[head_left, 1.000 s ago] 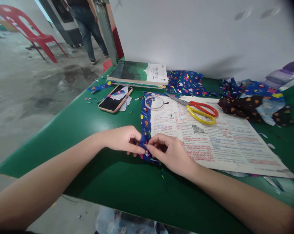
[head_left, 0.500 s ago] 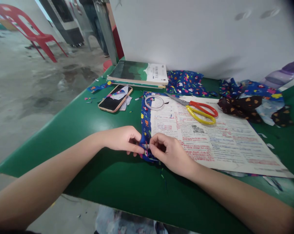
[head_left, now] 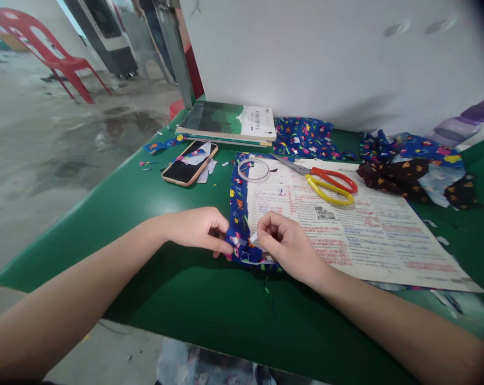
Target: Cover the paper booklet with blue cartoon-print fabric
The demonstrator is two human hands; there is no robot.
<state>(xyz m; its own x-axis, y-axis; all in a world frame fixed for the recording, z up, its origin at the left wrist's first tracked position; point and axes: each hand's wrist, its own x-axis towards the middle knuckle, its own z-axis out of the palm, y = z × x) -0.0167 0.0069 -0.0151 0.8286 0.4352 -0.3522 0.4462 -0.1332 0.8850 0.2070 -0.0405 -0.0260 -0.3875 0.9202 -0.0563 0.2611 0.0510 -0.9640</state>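
Note:
Blue patterned fabric (head_left: 238, 206) is folded over the left edge of a printed paper sheet (head_left: 370, 230). My left hand (head_left: 204, 232) is closed, pinching the fabric at the near-left corner between thumb and fingers. Just right of that corner, my right hand (head_left: 285, 246) is closed, its thumb and forefinger at the end of a small white strip (head_left: 254, 238). The strip's kind is unclear. A shiny patch shows on the fabric by my left fingertips. A clear ring of tape (head_left: 253, 170) and scissors (head_left: 314, 179) with red and yellow handles lie on the sheet.
A phone (head_left: 189, 166) with scraps on it lies at left. Books (head_left: 229, 123) are stacked behind it on the green table (head_left: 177, 299). More blue fabric (head_left: 304, 138) and crumpled brown cloth (head_left: 394, 179) lie at the back. A red chair (head_left: 53, 53) stands beyond.
My right hand has moved slightly right, away from my left fingers, uncovering the folded corner and the white strip. My left hand stays on the corner, shifted a little left.

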